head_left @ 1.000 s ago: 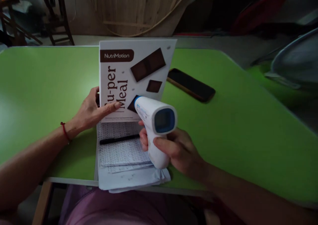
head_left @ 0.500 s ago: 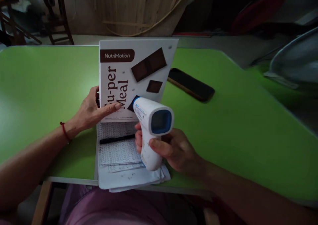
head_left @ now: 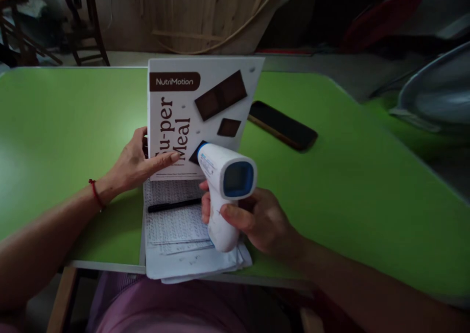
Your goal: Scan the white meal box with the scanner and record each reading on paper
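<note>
My left hand [head_left: 137, 159] grips the lower left side of a white box [head_left: 220, 88] printed with "NutriMotion" and chocolate-bar pictures. Its thumb lies across the front; the other fingers are hidden behind. In my right hand [head_left: 262, 220] is a white and blue infrared thermometer [head_left: 222, 196], fingers wrapped round its handle. The thermometer's nose points at the lower part of the box's front, touching or very close, I cannot tell which. Its blue-framed screen [head_left: 238, 179] faces me and looks dark. Handwritten papers [head_left: 176, 227] lie below, with a black pen [head_left: 172, 206] across them.
A dark smartphone [head_left: 284, 126] lies on the green table [head_left: 363, 191], right of the box. Behind the table are a wooden chair [head_left: 86, 34] and a wooden panel [head_left: 205, 14]. A greyish rounded object [head_left: 440, 88] is at the far right.
Almost nothing differs. The box has shifted very slightly to the right in the picture; both hands keep their holds.
</note>
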The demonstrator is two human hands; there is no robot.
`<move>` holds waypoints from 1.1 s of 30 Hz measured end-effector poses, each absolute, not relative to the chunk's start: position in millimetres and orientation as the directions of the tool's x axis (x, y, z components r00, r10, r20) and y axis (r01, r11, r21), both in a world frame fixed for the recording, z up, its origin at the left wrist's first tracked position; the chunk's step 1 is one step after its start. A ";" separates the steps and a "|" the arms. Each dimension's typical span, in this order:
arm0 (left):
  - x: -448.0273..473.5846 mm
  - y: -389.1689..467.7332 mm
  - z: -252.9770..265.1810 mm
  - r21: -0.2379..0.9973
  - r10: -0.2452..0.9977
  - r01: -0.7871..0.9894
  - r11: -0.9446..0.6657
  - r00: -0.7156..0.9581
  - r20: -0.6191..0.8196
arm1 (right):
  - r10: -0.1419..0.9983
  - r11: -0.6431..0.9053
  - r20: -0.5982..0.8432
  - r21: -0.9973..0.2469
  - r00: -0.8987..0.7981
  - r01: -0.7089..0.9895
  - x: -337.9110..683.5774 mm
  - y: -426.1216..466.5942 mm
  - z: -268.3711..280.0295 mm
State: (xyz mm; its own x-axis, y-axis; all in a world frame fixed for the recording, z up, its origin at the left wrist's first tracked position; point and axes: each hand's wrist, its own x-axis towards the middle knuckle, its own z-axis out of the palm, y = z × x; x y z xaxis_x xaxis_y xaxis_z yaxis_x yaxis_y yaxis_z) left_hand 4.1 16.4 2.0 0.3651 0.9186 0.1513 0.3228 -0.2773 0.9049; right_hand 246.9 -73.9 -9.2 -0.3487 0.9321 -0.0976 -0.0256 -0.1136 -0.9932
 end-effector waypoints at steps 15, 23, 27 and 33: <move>4.5 15.6 4.0 0.921 0.925 0.309 -0.237 0.362 0.116 | 0.919 -0.140 -0.103 -0.988 -0.380 -0.070 244.7 -71.5 -5.2; 3.6 16.6 0.8 0.911 0.926 0.324 -0.256 0.352 0.135 | 0.913 -0.133 -0.097 -0.989 -0.396 -0.066 245.3 -70.2 -5.2; 3.9 16.4 1.4 0.913 0.927 0.322 -0.252 0.351 0.132 | 0.908 -0.119 -0.084 -0.991 -0.411 -0.061 245.7 -68.9 -5.8; 3.8 15.9 3.3 0.910 0.930 0.335 -0.245 0.346 0.123 | 0.906 -0.105 -0.060 -0.991 -0.420 -0.086 245.4 -69.0 -5.8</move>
